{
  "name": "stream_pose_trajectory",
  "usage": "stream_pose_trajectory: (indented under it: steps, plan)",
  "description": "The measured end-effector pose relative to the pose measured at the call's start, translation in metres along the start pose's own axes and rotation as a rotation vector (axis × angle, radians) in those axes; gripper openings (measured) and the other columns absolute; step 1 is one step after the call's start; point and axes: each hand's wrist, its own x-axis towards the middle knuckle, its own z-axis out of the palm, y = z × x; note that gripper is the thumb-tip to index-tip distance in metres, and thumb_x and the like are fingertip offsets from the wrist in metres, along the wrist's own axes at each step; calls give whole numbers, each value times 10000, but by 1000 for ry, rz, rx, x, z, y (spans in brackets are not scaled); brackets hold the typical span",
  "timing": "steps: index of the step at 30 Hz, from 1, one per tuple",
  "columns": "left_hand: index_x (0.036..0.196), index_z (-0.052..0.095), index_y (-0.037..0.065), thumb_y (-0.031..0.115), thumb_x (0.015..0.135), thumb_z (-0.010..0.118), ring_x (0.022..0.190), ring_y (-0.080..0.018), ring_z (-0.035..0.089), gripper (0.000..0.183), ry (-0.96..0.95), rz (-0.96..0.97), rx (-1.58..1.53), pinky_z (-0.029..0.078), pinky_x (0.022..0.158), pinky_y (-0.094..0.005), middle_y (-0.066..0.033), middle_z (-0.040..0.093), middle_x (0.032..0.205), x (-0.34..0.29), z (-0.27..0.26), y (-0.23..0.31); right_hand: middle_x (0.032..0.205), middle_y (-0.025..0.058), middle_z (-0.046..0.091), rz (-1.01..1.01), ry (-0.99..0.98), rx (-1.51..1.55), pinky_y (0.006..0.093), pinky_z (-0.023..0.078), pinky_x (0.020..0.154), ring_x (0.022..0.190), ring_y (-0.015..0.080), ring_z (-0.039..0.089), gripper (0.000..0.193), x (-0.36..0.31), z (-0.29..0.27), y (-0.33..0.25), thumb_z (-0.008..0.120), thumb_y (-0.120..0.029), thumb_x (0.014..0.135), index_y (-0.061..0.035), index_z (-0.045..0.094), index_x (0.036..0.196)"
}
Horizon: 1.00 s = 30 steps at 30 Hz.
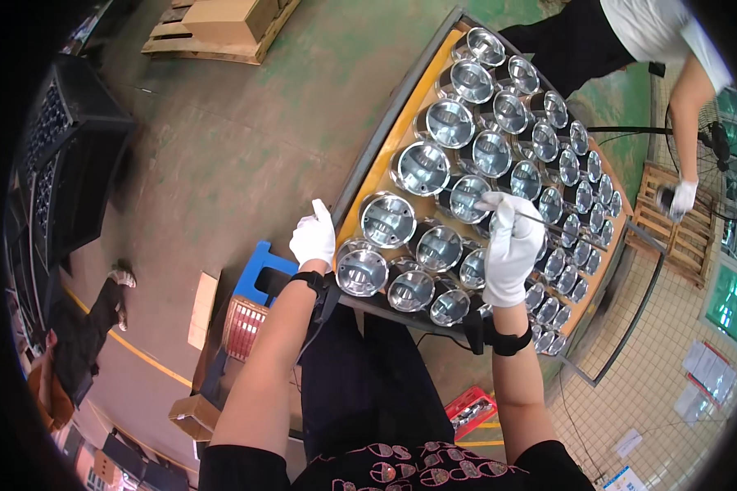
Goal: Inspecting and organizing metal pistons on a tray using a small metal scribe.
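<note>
Rows of shiny metal pistons (424, 168) with dark sides stand on a tilted cart (360, 184). Over the middle of the rows, my right hand (513, 245), in a white glove, is closed around a thin dark rod (561, 231) that slants down to the right. Its fingertips are close to one piston (470, 199); whether they touch it, I cannot tell. My left hand (313, 237), also gloved in white, is beside the cart's left edge with the index finger stretched out and nothing visible in it.
Across the cart, a co-worker's gloved hand (685, 197) holds a dark cylindrical part (666, 196). A wooden pallet (671, 217) lies beneath it. A blue plastic stool (262, 274) and a red bin (471, 409) are near me. Black racks (90, 147) stand at left.
</note>
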Motion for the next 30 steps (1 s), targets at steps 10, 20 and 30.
stream_pose_trajectory:
  steps: [10,20,30]
  plan:
    - [1116,693,-13,486,1122,225,912,-429,736,684,23,107,194,592,830,-519,-242,736,1000,5,14,-13,780,81,727,-265,-194,-174,396,487,670,707,276,667,44,7,34,26,773,-100,883,-58,787,881]
    - [1109,678,-4,463,1126,257,863,-420,741,630,56,143,220,602,782,-509,-234,740,960,3,14,-10,815,79,766,-175,-75,-122,380,515,702,715,265,686,119,37,27,44,721,-111,935,-49,801,872]
    - [1391,533,49,370,1130,326,814,-386,744,462,56,223,337,614,693,-485,-205,734,964,7,26,-23,737,88,705,-255,-65,49,400,478,648,658,278,644,72,39,43,17,797,-91,862,-47,768,814]
